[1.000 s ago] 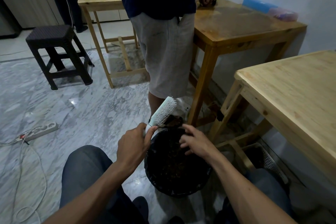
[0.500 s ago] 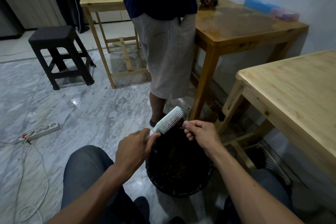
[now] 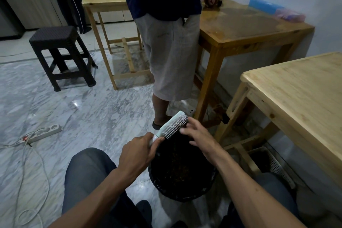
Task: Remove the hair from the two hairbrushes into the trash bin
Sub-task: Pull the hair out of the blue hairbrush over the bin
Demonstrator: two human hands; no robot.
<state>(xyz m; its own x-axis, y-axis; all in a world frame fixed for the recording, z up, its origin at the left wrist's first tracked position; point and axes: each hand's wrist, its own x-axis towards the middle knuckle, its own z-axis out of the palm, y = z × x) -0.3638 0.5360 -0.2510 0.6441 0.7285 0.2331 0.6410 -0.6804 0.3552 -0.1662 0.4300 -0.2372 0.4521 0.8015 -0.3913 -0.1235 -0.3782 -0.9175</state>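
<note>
Because the pale hairbrush [image 3: 173, 126] looks light and rigid, its handle is the sound grip; the left hand [image 3: 137, 155] clenches it there, over the black trash bin [image 3: 182, 174]. Right hand [image 3: 199, 135] fingers touch the bristles, where any soft, clingy hair must be pinched.

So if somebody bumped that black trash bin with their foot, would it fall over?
Probably not easily. The trash bin looks wide and squat on flat marble floor, so it would likely slide rather than tip. It seems to be light plastic with a thin liner, so a hard kick could still shove it away.
</note>
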